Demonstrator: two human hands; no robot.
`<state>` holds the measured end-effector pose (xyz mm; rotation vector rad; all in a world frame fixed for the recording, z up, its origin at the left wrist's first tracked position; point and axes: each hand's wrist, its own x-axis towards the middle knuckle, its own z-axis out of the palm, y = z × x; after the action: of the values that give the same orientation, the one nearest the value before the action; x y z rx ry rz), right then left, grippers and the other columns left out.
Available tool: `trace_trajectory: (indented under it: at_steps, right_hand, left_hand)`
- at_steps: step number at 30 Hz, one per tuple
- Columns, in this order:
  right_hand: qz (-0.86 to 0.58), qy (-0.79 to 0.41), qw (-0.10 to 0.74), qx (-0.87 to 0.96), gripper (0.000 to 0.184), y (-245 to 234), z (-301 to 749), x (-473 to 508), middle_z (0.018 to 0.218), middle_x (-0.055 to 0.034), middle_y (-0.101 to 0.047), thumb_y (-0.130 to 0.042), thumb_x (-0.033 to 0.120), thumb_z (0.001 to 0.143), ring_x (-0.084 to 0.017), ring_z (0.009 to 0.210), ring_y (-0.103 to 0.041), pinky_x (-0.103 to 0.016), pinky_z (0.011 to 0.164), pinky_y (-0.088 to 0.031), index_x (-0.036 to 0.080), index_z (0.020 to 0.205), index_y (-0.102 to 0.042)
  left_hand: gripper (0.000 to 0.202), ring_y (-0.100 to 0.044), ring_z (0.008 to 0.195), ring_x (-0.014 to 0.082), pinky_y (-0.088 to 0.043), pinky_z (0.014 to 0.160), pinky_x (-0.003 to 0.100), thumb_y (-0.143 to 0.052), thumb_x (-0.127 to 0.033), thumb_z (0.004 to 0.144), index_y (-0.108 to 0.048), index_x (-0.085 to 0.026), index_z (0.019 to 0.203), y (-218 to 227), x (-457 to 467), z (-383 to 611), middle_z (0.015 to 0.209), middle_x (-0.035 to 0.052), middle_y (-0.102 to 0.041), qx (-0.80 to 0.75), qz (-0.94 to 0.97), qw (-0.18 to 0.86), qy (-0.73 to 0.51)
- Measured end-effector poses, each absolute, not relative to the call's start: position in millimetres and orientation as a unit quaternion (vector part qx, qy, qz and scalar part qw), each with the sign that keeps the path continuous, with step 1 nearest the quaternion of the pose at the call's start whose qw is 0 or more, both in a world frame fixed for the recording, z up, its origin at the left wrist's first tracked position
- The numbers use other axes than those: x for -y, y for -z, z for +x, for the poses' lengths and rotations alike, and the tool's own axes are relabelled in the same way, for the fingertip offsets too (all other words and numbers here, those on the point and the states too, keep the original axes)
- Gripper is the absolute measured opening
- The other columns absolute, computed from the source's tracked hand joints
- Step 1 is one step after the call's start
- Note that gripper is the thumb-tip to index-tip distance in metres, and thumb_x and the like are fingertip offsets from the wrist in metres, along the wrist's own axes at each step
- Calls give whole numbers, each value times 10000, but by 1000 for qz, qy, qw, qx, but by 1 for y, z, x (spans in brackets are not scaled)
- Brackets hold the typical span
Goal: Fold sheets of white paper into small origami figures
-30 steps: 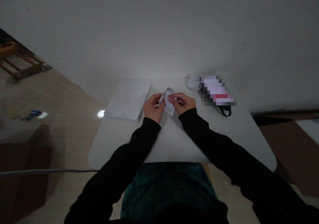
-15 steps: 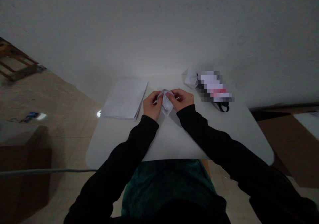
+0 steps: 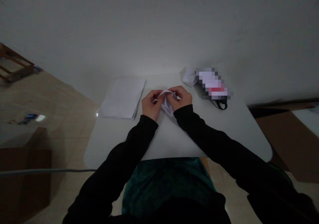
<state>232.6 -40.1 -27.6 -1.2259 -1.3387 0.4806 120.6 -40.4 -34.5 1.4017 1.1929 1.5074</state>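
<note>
A small folded piece of white paper (image 3: 166, 105) is held just above the white table (image 3: 174, 137), between both hands. My left hand (image 3: 150, 105) pinches its left side with curled fingers. On the paper's right side my right hand (image 3: 181, 98) grips it, fingers bent over the top edge. Both arms wear black sleeves.
A stack of white paper sheets (image 3: 122, 98) lies left of the hands. At the back right sit a crumpled white paper (image 3: 188, 77) and a blurred object with a black strap (image 3: 221, 104). A white wall rises behind the table. A brown box (image 3: 22, 171) stands on the floor at left.
Both hands stay on the folded paper, which now sits lower and flatter between the fingers. The view has shifted slightly.
</note>
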Motion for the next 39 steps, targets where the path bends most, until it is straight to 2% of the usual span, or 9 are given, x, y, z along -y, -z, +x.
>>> trace_trajectory:
  at_steps: [7,13,15,19,23,30,36,39]
  right_hand:
    - [-550,-215,557,584,123,26,232,40,625,18,-563,-634,295,675,-110,553,-507,-250,541,-440,191,625,-588]
    - [-539,-244,567,573,109,33,230,37,639,10,-565,-615,285,670,-112,572,-503,-252,534,-422,180,664,-586]
    - [-539,-247,565,575,93,33,231,36,642,12,-568,-614,271,663,-112,575,-500,-247,527,-413,182,672,-588]
    - [-537,-240,569,575,110,33,232,36,572,37,-520,-629,253,642,-95,523,-459,-238,507,-394,187,600,-551]
    - [-539,-230,558,587,195,35,233,38,536,56,-460,-636,239,629,-82,489,-429,-231,478,-370,196,522,-478]
    - [-510,-222,564,611,99,44,233,35,600,34,-509,-623,237,649,-92,516,-470,-241,491,-391,195,583,-562]
    - [-514,-246,549,611,86,46,232,34,604,32,-523,-621,254,640,-93,524,-461,-229,483,-399,198,595,-573]
    - [-528,-246,560,590,87,47,235,30,604,24,-544,-615,269,649,-102,537,-474,-238,509,-424,189,630,-584]
  left_hand:
    - [160,-546,645,107,-422,549,203,-628,-329,773,-595,-177,739,33,45,122,709,5,-610,-493,572,310,-578]
    - [94,-602,782,132,-477,732,251,-567,-252,815,-619,-177,835,36,43,121,812,23,-647,-465,601,290,-582]
    - [94,-615,800,137,-481,751,258,-584,-233,797,-633,-169,846,37,42,120,831,33,-661,-455,596,305,-587]
    - [137,-620,742,138,-483,656,244,-636,-265,754,-656,-151,828,39,41,118,808,44,-674,-466,572,338,-584]
    - [148,-583,641,126,-425,517,215,-663,-295,720,-660,-155,766,39,41,116,722,22,-649,-498,576,311,-568]
    - [58,-550,631,115,-390,504,204,-636,-224,710,-631,-173,736,35,42,112,697,0,-617,-538,612,252,-522]
    - [78,-542,611,118,-377,486,200,-641,-241,691,-606,-171,694,37,38,108,664,0,-610,-530,613,288,-511]
    - [97,-553,591,106,-422,503,203,-634,-245,697,-609,-174,758,39,38,110,716,3,-624,-517,610,311,-513]
